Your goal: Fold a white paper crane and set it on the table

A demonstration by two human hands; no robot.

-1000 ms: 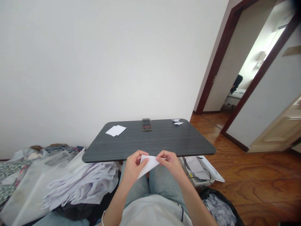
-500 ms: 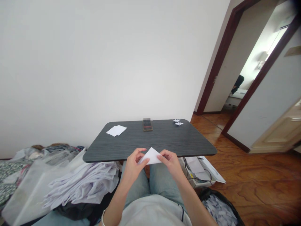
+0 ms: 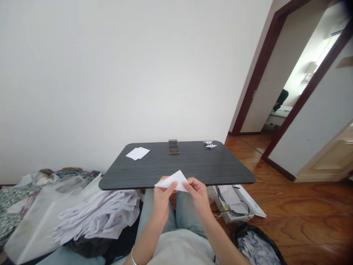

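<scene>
A white sheet of paper (image 3: pixel 176 179), folded into a triangle with its peak pointing away from me, is held at the near edge of the dark table (image 3: pixel 154 169). My left hand (image 3: pixel 164 193) pinches its lower left part, the thumb on top and the fingers behind. At the lower right, my right hand (image 3: pixel 196 189) grips it between thumb and curled fingers. The paper's left corner sticks out past my left hand. Farther back on the left lie several white paper sheets (image 3: pixel 138 153). Folded paper cranes (image 3: pixel 211 145) sit at the back right.
A phone-like dark object (image 3: pixel 174 147) stands at the table's back, near the wall. To the left are piled white cloths (image 3: pixel 102 213). On the right floor are a box with cables (image 3: pixel 234 206) and a black bag of paper scraps (image 3: pixel 257 246).
My left hand has slid inward along the paper, so its left corner now shows beyond the fingers. My right hand keeps its grip. The view has shifted slightly.
</scene>
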